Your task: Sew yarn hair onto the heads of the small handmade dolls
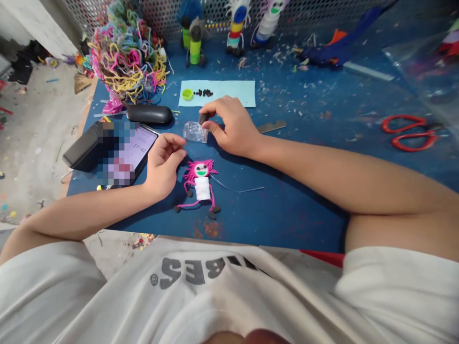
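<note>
My right hand (pixel 233 124) pinches a small dark grey lump of clay (pixel 203 118) between thumb and fingers. Just under that lump lies a clear plastic bag (pixel 195 132) on the blue table. My left hand (pixel 165 162) rests left of the bag, its fingers loosely curled and the thumb apart from the forefinger, with nothing visible between them. In front of it a small doll (pixel 202 188) lies flat, with pink yarn hair and limbs, a white body and dark feet. A needle (pixel 251 189) with thread lies to the doll's right.
Light blue paper (pixel 234 93) bears black beads (pixel 205 92) and a green cap (pixel 187 94). At left are a yarn heap (pixel 125 62), a black case (pixel 149 114) and a phone (pixel 138 148). Red-handled scissors (pixel 412 133) lie right; several dolls (pixel 236 28) stand behind.
</note>
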Demonstrator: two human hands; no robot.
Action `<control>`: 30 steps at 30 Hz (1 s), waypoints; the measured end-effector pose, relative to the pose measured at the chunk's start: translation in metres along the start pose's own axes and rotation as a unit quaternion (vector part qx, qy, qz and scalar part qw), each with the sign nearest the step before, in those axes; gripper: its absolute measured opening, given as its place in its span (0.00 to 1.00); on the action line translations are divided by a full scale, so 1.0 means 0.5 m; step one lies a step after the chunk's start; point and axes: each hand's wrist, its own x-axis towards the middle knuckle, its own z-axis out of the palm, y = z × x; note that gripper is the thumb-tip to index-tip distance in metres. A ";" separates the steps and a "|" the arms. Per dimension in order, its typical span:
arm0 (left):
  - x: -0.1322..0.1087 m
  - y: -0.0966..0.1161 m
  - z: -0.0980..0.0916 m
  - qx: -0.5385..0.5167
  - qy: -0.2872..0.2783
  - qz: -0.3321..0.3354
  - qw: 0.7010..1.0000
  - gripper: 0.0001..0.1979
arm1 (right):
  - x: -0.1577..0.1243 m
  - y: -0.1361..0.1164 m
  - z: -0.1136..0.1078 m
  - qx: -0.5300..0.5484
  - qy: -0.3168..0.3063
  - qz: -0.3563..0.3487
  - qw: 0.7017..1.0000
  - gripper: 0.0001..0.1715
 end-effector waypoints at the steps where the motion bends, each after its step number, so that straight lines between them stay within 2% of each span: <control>1: -0.002 0.001 0.000 -0.001 -0.001 -0.004 1.000 0.13 | -0.003 -0.006 -0.003 0.007 0.010 -0.037 0.999 0.23; 4: -0.012 0.009 0.006 0.009 -0.025 -0.025 0.999 0.24 | -0.016 -0.040 -0.011 0.010 0.032 -0.165 0.986 0.24; 5: -0.015 0.014 0.009 0.009 -0.036 -0.028 0.999 0.27 | -0.021 -0.053 -0.013 0.011 0.039 -0.187 0.982 0.24; 8: -0.023 0.030 0.019 -0.003 -0.065 -0.035 0.997 0.32 | -0.038 -0.080 -0.014 0.019 0.053 -0.186 0.981 0.23; 13: -0.021 0.047 0.025 -0.002 -0.081 -0.056 0.995 0.30 | -0.057 -0.072 0.002 0.021 0.009 -0.183 0.983 0.24; 15: -0.020 0.046 0.025 -0.002 -0.079 -0.050 0.996 0.29 | -0.062 -0.066 0.008 0.028 0.005 -0.168 0.985 0.23; 19: -0.023 0.037 0.024 0.000 -0.082 -0.043 0.996 0.29 | -0.066 -0.064 0.012 0.029 0.036 -0.192 0.980 0.18; 22: -0.023 0.029 0.023 -0.002 -0.079 -0.047 0.996 0.29 | -0.064 -0.064 0.013 0.031 0.031 -0.196 0.980 0.16; 25: -0.019 0.025 0.022 -0.009 -0.074 -0.046 0.996 0.33 | -0.061 -0.058 0.017 0.024 0.009 -0.184 0.982 0.17; 30: -0.012 0.030 0.021 0.006 -0.077 -0.057 0.995 0.32 | -0.054 -0.056 0.018 0.013 0.005 -0.180 0.984 0.21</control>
